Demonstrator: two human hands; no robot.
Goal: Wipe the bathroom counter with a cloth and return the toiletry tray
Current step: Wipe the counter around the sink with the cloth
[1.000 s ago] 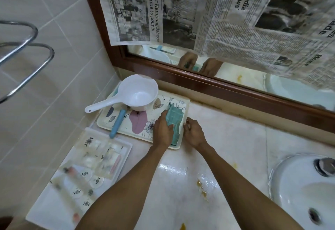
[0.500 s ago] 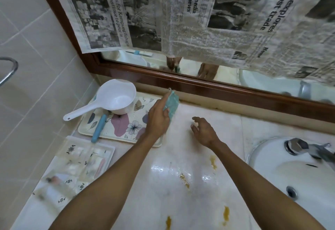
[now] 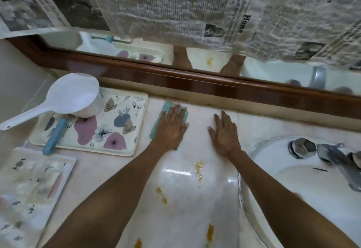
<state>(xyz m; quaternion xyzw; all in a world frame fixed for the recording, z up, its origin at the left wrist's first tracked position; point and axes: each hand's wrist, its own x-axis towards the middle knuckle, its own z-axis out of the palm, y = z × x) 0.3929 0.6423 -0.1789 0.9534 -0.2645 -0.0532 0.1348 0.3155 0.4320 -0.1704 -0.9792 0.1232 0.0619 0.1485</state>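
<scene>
I see the teal cloth [image 3: 166, 115] lying flat on the pale, glossy worktop [image 3: 197, 204] near its back edge, just right of the floral tray [image 3: 125, 142]. The tray sits flat by the left wall. Yellowish stains [image 3: 198, 166] dot the worktop nearer me.

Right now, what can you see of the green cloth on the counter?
The cloth is teal green, soft fabric, apparently folded into a narrow pad. It lies flat on the pale counter, just right of the floral tray, near the mirror frame. The left hand presses on it, palm down, covering most of it; only its left and far edges show.
</scene>
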